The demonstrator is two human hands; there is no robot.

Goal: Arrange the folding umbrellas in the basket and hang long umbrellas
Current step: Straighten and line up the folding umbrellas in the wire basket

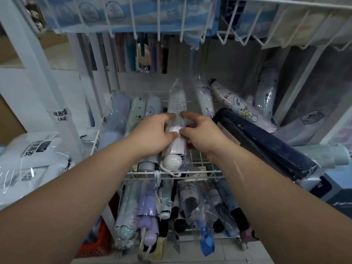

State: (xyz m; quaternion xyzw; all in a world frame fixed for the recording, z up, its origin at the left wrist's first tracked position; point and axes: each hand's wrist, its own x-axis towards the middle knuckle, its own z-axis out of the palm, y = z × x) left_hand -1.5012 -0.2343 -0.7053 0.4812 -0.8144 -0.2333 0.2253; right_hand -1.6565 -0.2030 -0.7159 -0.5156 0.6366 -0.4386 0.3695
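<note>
**Folding umbrella held lengthwise over the wire basket, both hands on it**

Folding umbrella [174, 147], white and in a clear plastic sleeve, lies straight ahead of the person between the two hands; its long axis runs away from the body, round knob toward the basket's front rim, sleeve tip pointing to the far side and slightly up. Left hand [152, 130] curls round its left flank with the thumb on top; right hand [202, 132] pinches the sleeve from the right with finger and thumb; neither is clearly nearer, though the left seems to hold more of it.

Wire basket [202, 172] is the surface below; a row of sleeved umbrellas [133, 111] already lies parallel along its left side, just beside the held one, while bare wire shows to its right. The gap beside that row looks like the likely resting place, so the coming move probably turns on keeping the axis parallel to the row.

A navy umbrella [266, 141] lies askew at the right, with patterned ones tumbled behind it; a lower basket [190, 229] holds more; a white wire shelf [181, 31] hangs overhead; packaged goods [28, 153] sit at the left.
</note>
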